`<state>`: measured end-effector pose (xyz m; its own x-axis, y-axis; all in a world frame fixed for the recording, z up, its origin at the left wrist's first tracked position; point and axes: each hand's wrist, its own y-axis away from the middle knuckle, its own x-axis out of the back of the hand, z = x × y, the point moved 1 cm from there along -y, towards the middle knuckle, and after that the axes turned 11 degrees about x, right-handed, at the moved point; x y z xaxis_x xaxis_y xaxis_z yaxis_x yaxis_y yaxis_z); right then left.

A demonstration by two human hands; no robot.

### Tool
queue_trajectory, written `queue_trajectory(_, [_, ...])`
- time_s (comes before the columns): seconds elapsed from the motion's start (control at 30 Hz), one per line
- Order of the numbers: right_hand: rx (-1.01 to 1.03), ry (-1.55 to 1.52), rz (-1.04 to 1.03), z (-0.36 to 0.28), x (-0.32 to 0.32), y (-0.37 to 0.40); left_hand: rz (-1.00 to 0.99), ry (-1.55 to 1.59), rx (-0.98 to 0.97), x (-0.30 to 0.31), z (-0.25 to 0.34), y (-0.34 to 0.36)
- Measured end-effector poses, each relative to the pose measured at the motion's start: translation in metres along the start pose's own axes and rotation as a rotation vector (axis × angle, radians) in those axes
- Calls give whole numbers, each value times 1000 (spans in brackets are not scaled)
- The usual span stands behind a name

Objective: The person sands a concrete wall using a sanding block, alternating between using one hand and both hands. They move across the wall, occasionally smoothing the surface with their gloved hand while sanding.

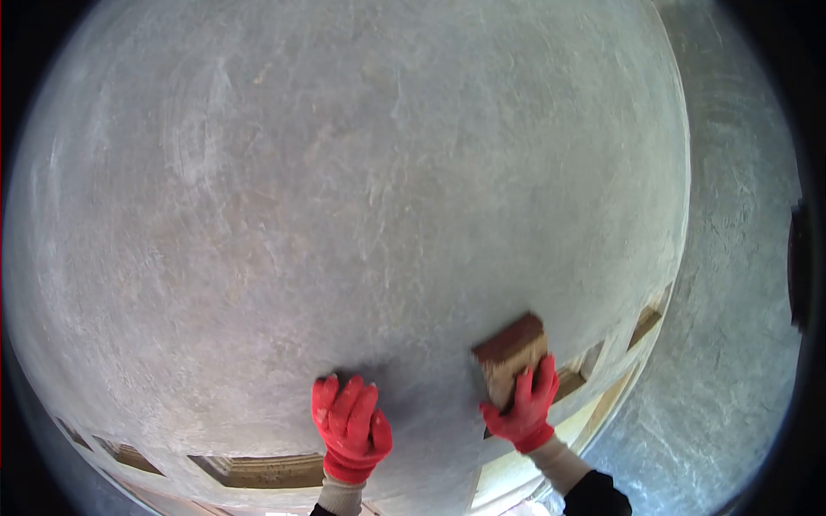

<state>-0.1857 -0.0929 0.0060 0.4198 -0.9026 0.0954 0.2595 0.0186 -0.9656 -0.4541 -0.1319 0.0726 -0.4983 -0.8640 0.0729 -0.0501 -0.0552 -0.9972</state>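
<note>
My right hand [527, 411], in a red-coated glove with a pale cuff, grips a flat tan wooden block [514, 363]. Its far end carries a dark reddish-brown band, and the block lies tilted against a broad grey plastered surface [387, 224]. To the left, my left hand [351, 426] wears a matching red glove. Its fingers are curled in near the same surface, with a dark patch just beyond the fingertips. Whether that patch is shadow or something held, I cannot make out.
Rectangular recesses with brownish insides line the lower edge, including a long recess [262, 471] left of my left hand and a smaller one [578, 376] beside the block. A pale edge [686, 172] separates another grey surface [731, 232] at the right.
</note>
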Motion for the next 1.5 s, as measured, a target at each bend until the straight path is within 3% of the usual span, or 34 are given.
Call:
queue_trajectory(0.07, [-9, -16, 35, 10, 7, -77, -10, 10, 16, 4, -2, -4])
queue_trajectory(0.17, [80, 33, 302, 43, 10, -239, 19, 6, 69, 12, -7, 0])
queue_trajectory(0.2, [-30, 87, 285, 49, 11, -285, 18, 2, 72, 15, -9, 3])
queue_trajectory(0.23, [-8, 43, 328, 64, 12, -330, 21, -17, 88, 18, -12, 7])
queue_trajectory(0.33, [-65, 26, 394, 74, 18, -391, 20, -71, 122, 25, -20, 14])
queue_trajectory(0.37, [-142, 66, 405, 73, 19, -393, 13, -91, 147, 27, -22, 17])
queue_trajectory(0.47, [-38, 16, 340, 45, 13, -309, 8, -77, 128, 31, -26, 19])
queue_trajectory(0.53, [64, 86, 296, 18, 2, -203, 23, -73, 115, 33, -30, 19])
queue_trajectory(0.6, [-110, 19, 36, -26, -4, -67, 25, -78, 115, 38, -33, 22])
queue_trajectory(0.63, [-85, -22, 47, -40, -14, -8, 10, -85, 111, 39, -34, 21])
queue_trajectory(0.73, [-85, -16, 23, -52, -11, -10, 15, -88, 82, 35, -38, 18])
queue_trajectory(0.8, [-42, -13, 43, -38, 0, -108, 29, -76, 69, 32, -37, 18])
queue_trajectory(0.87, [46, 31, 248, -13, 3, -225, 30, -65, 84, 34, -36, 19])
queue_trajectory(0.97, [-63, 56, 329, 26, 5, -363, 19, -54, 81, 37, -37, 19])
queue_trajectory(1.03, [-143, 39, 352, 28, 15, -397, 33, -57, 81, 35, -38, 19])
queue_trajectory(1.07, [-232, 31, 352, 28, 17, -402, 28, -48, 92, 36, -37, 21])
queue_trajectory(1.13, [-10, 32, 431, 25, 4, -352, 26, -28, 101, 39, -33, 20])
queue_trajectory(1.17, [-23, 80, 374, 7, 8, -312, 28, -10, 111, 40, -32, 18])
queue_trajectory(1.33, [-63, -43, 16, -68, -15, -1, 54, 47, 77, 52, -33, 21])
queue_trajectory(1.43, [-3, -43, 3, -67, -9, -58, 29, 150, 62, 52, -24, 6])
queue_trajectory(1.5, [55, -28, 117, -54, 3, -181, 35, 174, 27, 52, -13, -19])
